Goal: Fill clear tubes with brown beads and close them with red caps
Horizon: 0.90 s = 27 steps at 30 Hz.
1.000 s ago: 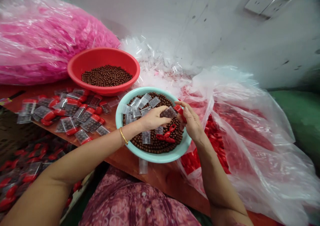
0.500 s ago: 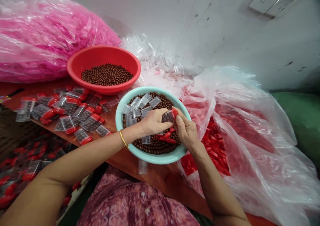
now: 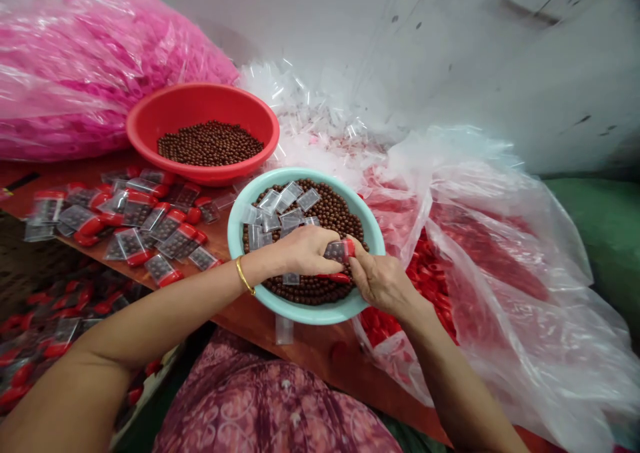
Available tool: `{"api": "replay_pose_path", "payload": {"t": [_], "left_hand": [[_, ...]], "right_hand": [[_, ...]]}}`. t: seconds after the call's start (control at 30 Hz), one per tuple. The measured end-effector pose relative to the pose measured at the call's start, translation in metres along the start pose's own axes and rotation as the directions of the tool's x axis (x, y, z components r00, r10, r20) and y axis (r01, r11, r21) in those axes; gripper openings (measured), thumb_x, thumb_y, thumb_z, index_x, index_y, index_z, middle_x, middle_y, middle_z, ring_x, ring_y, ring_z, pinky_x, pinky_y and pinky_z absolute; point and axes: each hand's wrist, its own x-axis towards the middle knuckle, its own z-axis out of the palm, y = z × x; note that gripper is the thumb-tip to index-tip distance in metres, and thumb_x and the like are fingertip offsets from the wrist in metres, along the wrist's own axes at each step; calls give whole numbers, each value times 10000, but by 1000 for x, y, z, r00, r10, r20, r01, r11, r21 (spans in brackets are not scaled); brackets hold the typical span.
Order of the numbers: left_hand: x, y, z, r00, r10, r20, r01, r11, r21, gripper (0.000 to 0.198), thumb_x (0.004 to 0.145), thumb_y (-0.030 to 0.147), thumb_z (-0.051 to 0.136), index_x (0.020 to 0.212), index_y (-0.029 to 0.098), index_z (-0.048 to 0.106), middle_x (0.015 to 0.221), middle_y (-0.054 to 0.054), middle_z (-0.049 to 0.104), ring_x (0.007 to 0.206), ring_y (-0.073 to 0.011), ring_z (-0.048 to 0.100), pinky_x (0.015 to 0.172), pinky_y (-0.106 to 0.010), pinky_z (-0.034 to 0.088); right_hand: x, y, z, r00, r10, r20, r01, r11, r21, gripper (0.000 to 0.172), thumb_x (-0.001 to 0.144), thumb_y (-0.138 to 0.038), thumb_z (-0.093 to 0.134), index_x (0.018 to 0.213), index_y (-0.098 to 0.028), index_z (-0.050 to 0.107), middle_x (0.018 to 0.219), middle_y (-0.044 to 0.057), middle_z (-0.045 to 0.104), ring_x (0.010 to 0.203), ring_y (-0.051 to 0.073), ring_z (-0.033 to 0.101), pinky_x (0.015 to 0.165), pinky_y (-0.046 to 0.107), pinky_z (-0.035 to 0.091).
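Over a pale blue basin (image 3: 373,229) of brown beads (image 3: 345,206), both hands meet on one small clear box of dark balls with a red cap (image 3: 336,251). My left hand (image 3: 309,249) grips the clear end between thumb and fingers. At the red end, my right hand (image 3: 377,276) has its thumb and fingers closed on the cap. Several clear plastic cases (image 3: 270,201) lie on the beads to the left of my hands. Under the held box a red cap piece (image 3: 336,278) shows, partly hidden by my fingers.
A red basin (image 3: 145,129) of brown beads stands behind. Filled red-capped boxes (image 3: 173,229) lie on the table at left, with more (image 3: 55,333) lower down. A pink-filled bag (image 3: 100,73), clear pieces (image 3: 330,116) and an open bag of red pieces (image 3: 433,286) surround the basins.
Both hands have lowered slightly with the red-capped box, now nearer the beads. My right hand has turned flatter, covering more of the red pieces below.
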Motion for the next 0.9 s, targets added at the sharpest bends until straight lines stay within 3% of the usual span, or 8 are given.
{"api": "replay_pose_path", "payload": {"t": [0.23, 0.37, 0.43, 0.5, 0.6, 0.67, 0.77, 0.9], "left_hand": [[-3, 4, -1, 997, -46, -66, 50, 997, 57, 256, 710, 394, 580, 680, 140, 580, 615, 18, 547, 552, -95, 432, 516, -212, 272], [2, 4, 0, 996, -64, 55, 71, 986, -151, 327, 715, 458, 585, 659, 136, 582, 567, 32, 520, 527, -85, 431, 506, -197, 297], [4, 4, 0, 983, -27, 180, 67, 974, -218, 334, 740, 449, 565, 619, 137, 570, 527, 35, 506, 501, -81, 434, 502, -196, 311], [5, 4, -1, 979, -22, 202, 50, 990, -132, 315, 741, 411, 567, 580, 140, 555, 491, 34, 481, 476, -82, 417, 496, -208, 302], [5, 7, 0, 986, -48, 158, 32, 994, 106, 250, 705, 360, 583, 579, 144, 579, 486, 19, 474, 471, -104, 419, 492, -236, 304], [4, 10, 1, 987, -62, 150, 32, 981, 192, 230, 698, 360, 573, 645, 142, 628, 534, -8, 536, 514, -138, 486, 518, -250, 356], [1, 13, 2, 985, -106, 136, 65, 958, 278, 268, 706, 367, 560, 741, 129, 677, 644, -68, 639, 609, -198, 591, 586, -281, 439], [-3, 14, 4, 980, -160, 119, 104, 919, 380, 273, 720, 336, 547, 763, 113, 699, 706, -117, 689, 670, -246, 648, 627, -316, 483]], "right_hand": [[4, -10, -2, 996, -1, -92, 0, 1000, -12, 479, 978, -310, 266, 1250, -33, 546, 541, 60, 637, 400, 153, 540, 395, 252, 382], [14, -4, -15, 958, 241, -156, -207, 956, 209, 438, 947, -423, 359, 940, -164, 711, 580, 36, 642, 492, 134, 580, 478, 243, 405], [24, -2, -11, 879, 460, -126, -362, 816, 452, 528, 936, -514, 322, 803, -181, 709, 525, 16, 580, 488, 127, 554, 485, 245, 403], [36, -3, 0, 793, 609, 12, -442, 562, 699, 659, 917, -613, 207, 850, -175, 694, 498, 1, 518, 456, 128, 510, 466, 256, 405], [50, -9, 18, 785, 556, 274, -445, 198, 874, 816, 867, -684, 31, 1204, -188, 583, 762, 43, 640, 661, 164, 624, 606, 302, 510], [54, -14, 25, 815, 456, 359, -455, 118, 883, 851, 843, -702, -24, 1390, -220, 414, 1034, 66, 659, 976, 193, 637, 851, 356, 512], [54, -17, 27, 854, 370, 366, -456, 195, 868, 843, 840, -713, -29, 1481, -242, 251, 1344, 55, 535, 1304, 192, 441, 1112, 405, 316], [55, -18, 27, 905, 349, 244, -384, 419, 823, 818, 837, -749, 192, 1476, -246, 275, 1558, 16, 246, 1436, 201, 203, 1196, 404, 88]]}}
